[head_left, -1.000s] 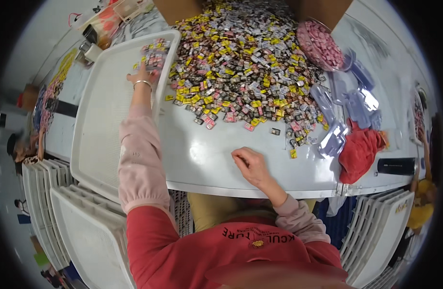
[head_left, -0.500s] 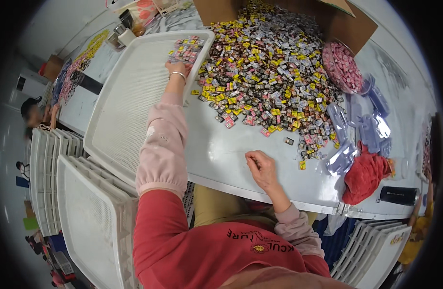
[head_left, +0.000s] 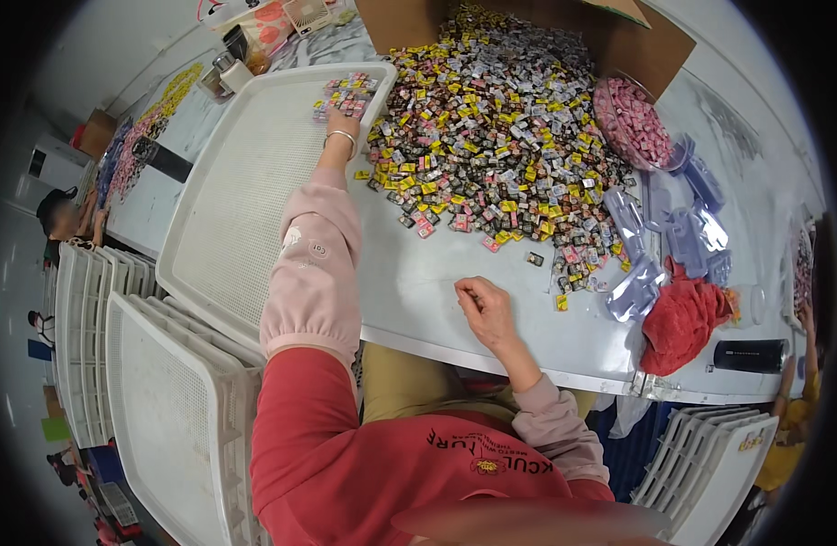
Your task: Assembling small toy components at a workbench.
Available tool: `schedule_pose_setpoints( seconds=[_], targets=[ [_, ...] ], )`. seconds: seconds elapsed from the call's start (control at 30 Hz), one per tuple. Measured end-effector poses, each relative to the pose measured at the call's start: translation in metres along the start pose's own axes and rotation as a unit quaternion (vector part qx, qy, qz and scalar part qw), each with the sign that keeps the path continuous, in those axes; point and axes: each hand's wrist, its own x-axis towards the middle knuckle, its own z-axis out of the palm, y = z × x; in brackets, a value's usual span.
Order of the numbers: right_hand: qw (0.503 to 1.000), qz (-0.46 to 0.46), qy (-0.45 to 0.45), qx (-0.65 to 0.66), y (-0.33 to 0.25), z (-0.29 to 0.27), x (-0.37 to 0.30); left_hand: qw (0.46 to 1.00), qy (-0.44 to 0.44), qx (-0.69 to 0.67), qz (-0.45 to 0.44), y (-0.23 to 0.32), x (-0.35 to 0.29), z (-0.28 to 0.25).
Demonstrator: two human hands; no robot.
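My left hand (head_left: pixel 343 127) reaches over the far right corner of a large white perforated tray (head_left: pixel 220 218). It touches a cluster of small coloured pieces (head_left: pixel 353 89), which seem to lie in clear packs; its fingertips are hidden. My right hand (head_left: pixel 491 317) rests above the white table (head_left: pixel 405 291) near the front edge, fingers loosely curled with nothing seen in them. Beyond it spreads a big heap of small rectangular pieces (head_left: pixel 491 136) in yellow, black, pink and grey. A few pieces lie loose at the heap's near edge.
A cardboard box (head_left: pixel 664 56) opens onto the heap. To the right are a clear bowl of pink pieces (head_left: pixel 637 127), clear plastic cases (head_left: pixel 687 241), a red cloth (head_left: pixel 682 323) and a black cylinder (head_left: pixel 750 356). Stacked trays (head_left: pixel 159 382) stand at left. Other people work at both sides.
My left hand has moved slightly forward, over the cluster in the tray. My right hand keeps its curled pose in nearly the same place. The whole view has shifted a little.
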Motion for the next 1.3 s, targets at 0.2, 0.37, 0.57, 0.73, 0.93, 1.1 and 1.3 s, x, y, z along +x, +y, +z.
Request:
schedule_pose_setpoints(
  seconds=[0.2, 0.37, 0.57, 0.73, 0.93, 1.1, 1.3],
  targets=[
    [0.998, -0.006, 0.036, -0.045, 0.003, -0.010, -0.001, 0.937, -0.010, 0.270, 0.223, 0.030, -0.032, 0.021],
    [0.973, 0.155, -0.006, 0.170, -0.012, -0.035, 0.004, 0.928, -0.055, 0.320, 0.182, -0.008, 0.038, 0.011],
    [0.901, -0.102, 0.256, -0.335, 0.012, -0.193, 0.056, 0.951, 0.056, 0.163, 0.255, -0.022, 0.025, -0.010],
    [0.813, 0.082, 0.105, -0.566, 0.088, -0.261, 0.026, 0.904, 0.006, 0.199, 0.377, 0.069, -0.114, -0.003],
    [0.811, -0.036, 0.085, -0.578, 0.116, -0.296, 0.048, 0.913, -0.083, -0.086, 0.389, 0.047, -0.244, 0.028],
    [0.949, 0.053, -0.008, -0.310, 0.122, -0.333, 0.074, 0.898, -0.181, -0.153, 0.370, 0.038, -0.323, 0.048],
    [0.960, 0.138, -0.048, -0.237, 0.130, -0.355, 0.082, 0.866, -0.306, -0.191, 0.347, 0.055, -0.361, 0.079]
  ],
)
